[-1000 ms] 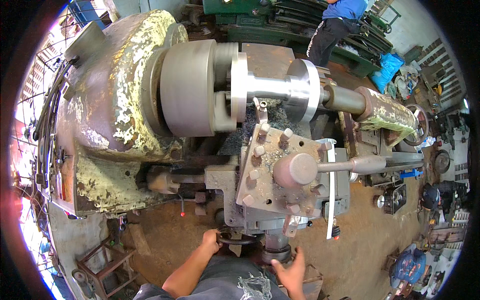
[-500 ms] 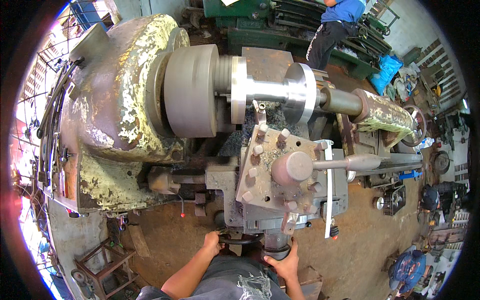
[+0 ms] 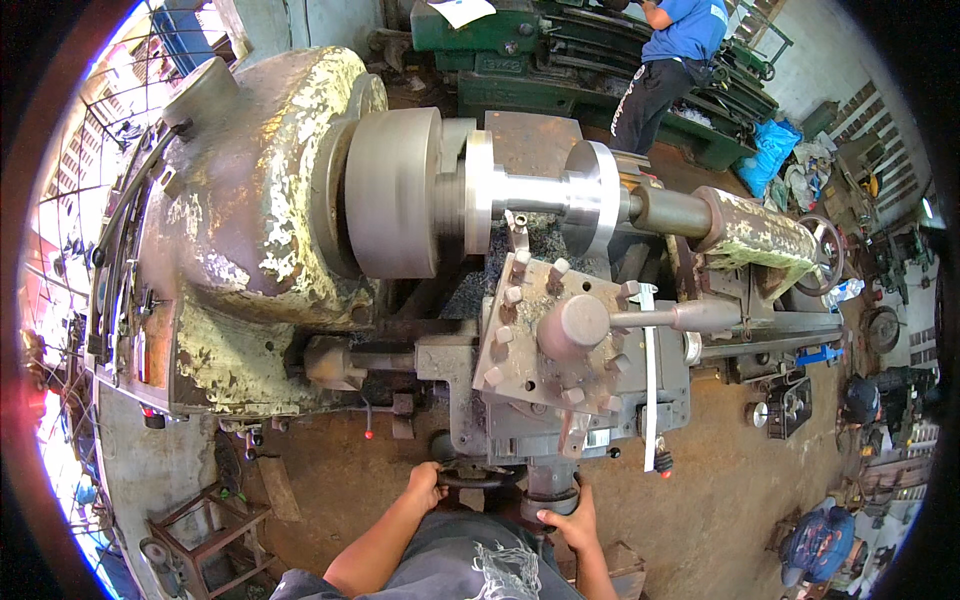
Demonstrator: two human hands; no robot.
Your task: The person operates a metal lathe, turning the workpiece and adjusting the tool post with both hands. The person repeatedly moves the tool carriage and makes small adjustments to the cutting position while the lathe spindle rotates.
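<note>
I look down on a large old lathe with a worn, flaking headstock (image 3: 240, 230). Its chuck (image 3: 395, 190) holds a shiny flanged metal workpiece (image 3: 540, 195), propped at the far end by the tailstock (image 3: 755, 235). A square tool post (image 3: 565, 335) with several clamp bolts and a long lever sits below the workpiece on the carriage (image 3: 470, 400). My left hand (image 3: 425, 485) is closed on the dark carriage handwheel (image 3: 480, 478). My right hand (image 3: 568, 520) grips the round cross-slide handle (image 3: 550, 492) just to the right.
A caliper (image 3: 650, 385) lies on the carriage to the right of the tool post. A person in a blue shirt (image 3: 670, 50) stands at a green machine behind. A metal stand (image 3: 200, 525) sits lower left. Parts and bags litter the floor on the right.
My right hand has moved up from open air near my lap onto the cross-slide handle and closed on it. My left hand stays on the handwheel.
</note>
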